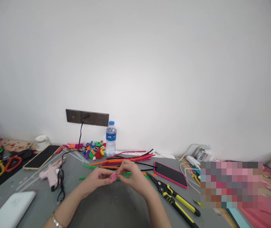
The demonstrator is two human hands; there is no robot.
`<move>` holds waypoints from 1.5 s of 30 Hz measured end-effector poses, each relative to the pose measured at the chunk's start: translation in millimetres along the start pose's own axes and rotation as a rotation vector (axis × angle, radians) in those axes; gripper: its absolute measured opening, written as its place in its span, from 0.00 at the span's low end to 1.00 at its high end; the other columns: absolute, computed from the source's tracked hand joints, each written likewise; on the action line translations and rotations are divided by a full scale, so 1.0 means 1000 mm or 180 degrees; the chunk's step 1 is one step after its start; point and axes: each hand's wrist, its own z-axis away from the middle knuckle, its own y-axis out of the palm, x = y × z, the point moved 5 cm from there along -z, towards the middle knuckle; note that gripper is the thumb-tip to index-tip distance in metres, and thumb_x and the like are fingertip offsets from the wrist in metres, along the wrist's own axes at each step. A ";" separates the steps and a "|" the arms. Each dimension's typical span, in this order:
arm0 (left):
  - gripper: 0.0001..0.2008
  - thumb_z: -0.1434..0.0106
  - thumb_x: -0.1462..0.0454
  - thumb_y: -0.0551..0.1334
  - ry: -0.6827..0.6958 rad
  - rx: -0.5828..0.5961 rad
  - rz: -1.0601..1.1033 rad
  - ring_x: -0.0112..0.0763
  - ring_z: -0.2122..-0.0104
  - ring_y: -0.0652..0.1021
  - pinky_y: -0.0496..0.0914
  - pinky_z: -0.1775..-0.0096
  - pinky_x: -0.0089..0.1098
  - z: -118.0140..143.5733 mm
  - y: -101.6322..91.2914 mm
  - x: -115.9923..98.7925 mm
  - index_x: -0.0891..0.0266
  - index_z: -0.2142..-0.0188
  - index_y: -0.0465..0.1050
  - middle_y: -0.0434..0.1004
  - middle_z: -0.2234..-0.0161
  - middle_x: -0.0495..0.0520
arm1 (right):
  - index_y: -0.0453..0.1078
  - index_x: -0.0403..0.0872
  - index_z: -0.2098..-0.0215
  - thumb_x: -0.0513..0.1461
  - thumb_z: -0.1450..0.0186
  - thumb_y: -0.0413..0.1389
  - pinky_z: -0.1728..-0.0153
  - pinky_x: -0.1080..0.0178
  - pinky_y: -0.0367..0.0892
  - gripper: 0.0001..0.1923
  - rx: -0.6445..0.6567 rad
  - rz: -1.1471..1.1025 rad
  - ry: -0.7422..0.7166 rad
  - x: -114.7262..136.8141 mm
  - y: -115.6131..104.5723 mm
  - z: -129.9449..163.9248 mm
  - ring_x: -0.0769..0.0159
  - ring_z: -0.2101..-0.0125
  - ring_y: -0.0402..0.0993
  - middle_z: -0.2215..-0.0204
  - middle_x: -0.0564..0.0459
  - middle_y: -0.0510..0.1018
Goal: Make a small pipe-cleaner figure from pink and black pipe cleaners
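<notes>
Forearms [72, 193] are crossing the worktop [112, 205]; I'm watching the left hand [99, 178] and right hand [131, 174] pinching a pink piece [113, 177] (presumably bracing it from both sides) before coloured stems [128, 159] lining its wall-side edge.

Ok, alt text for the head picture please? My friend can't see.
A person's left hand and right hand hold a small pink piece over a table. Colorful craft stems lie behind, pliers right, a glue gun left.
</notes>
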 end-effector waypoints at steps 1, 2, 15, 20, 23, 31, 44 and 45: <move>0.18 0.46 0.55 0.68 -0.0008 -0.0077 0.0007 0.40 0.61 0.74 0.66 0.57 0.33 0.000 -0.002 0.001 0.64 0.59 0.80 0.81 0.63 0.56 | 0.71 0.47 0.74 0.28 0.43 0.57 0.65 0.65 0.62 0.08 -0.0026 0.0033 -0.0008 -0.001 0.000 0.000 0.66 0.68 0.67 0.72 0.56 0.70; 0.18 0.47 0.55 0.69 -0.0017 -0.0158 0.0019 0.40 0.60 0.75 0.66 0.57 0.34 -0.001 -0.003 0.003 0.64 0.59 0.80 0.81 0.62 0.56 | 0.71 0.47 0.74 0.28 0.43 0.57 0.65 0.64 0.62 0.08 -0.0058 0.0064 -0.0014 -0.001 0.000 0.000 0.66 0.68 0.67 0.72 0.56 0.69; 0.18 0.41 0.52 0.64 0.0162 -0.0402 0.0008 0.33 0.67 0.73 0.65 0.65 0.29 -0.003 -0.007 0.007 0.65 0.62 0.80 0.80 0.66 0.56 | 0.69 0.48 0.74 0.27 0.44 0.56 0.63 0.64 0.62 0.10 -0.0134 0.0315 -0.0111 0.000 0.004 -0.002 0.65 0.67 0.67 0.71 0.55 0.69; 0.17 0.42 0.54 0.65 0.0058 -0.0469 -0.0174 0.32 0.68 0.73 0.65 0.66 0.29 -0.002 -0.006 0.003 0.65 0.61 0.79 0.80 0.66 0.55 | 0.69 0.48 0.73 0.26 0.44 0.56 0.62 0.63 0.62 0.10 -0.0150 0.0453 -0.0161 0.004 0.006 -0.001 0.65 0.67 0.67 0.70 0.55 0.70; 0.16 0.42 0.54 0.65 0.0085 -0.0496 -0.0187 0.32 0.68 0.73 0.65 0.66 0.28 -0.002 -0.006 0.002 0.65 0.62 0.78 0.79 0.66 0.54 | 0.69 0.48 0.74 0.27 0.44 0.56 0.63 0.62 0.62 0.10 -0.0146 0.0501 -0.0164 0.005 0.008 -0.002 0.64 0.67 0.67 0.71 0.55 0.70; 0.18 0.46 0.51 0.66 0.0158 -0.0783 -0.0170 0.34 0.68 0.75 0.66 0.64 0.30 -0.005 -0.012 0.005 0.63 0.66 0.76 0.79 0.68 0.52 | 0.70 0.48 0.72 0.28 0.41 0.56 0.63 0.63 0.62 0.09 -0.0190 0.0407 -0.0264 0.007 0.010 -0.004 0.65 0.67 0.67 0.71 0.55 0.70; 0.17 0.48 0.51 0.67 0.0509 -0.0986 -0.0206 0.35 0.68 0.75 0.68 0.63 0.32 -0.003 -0.018 -0.004 0.62 0.68 0.73 0.77 0.70 0.52 | 0.68 0.48 0.54 0.42 0.35 0.54 0.60 0.62 0.64 0.11 -0.0142 -0.0684 0.0093 -0.010 0.000 0.000 0.63 0.61 0.70 0.63 0.51 0.74; 0.17 0.47 0.51 0.67 0.0529 -0.0972 -0.0220 0.35 0.68 0.75 0.68 0.63 0.32 -0.003 -0.018 -0.003 0.62 0.68 0.73 0.77 0.70 0.52 | 0.68 0.48 0.55 0.43 0.35 0.55 0.60 0.62 0.64 0.11 -0.0109 -0.0719 0.0096 -0.010 0.001 0.000 0.63 0.61 0.70 0.62 0.51 0.74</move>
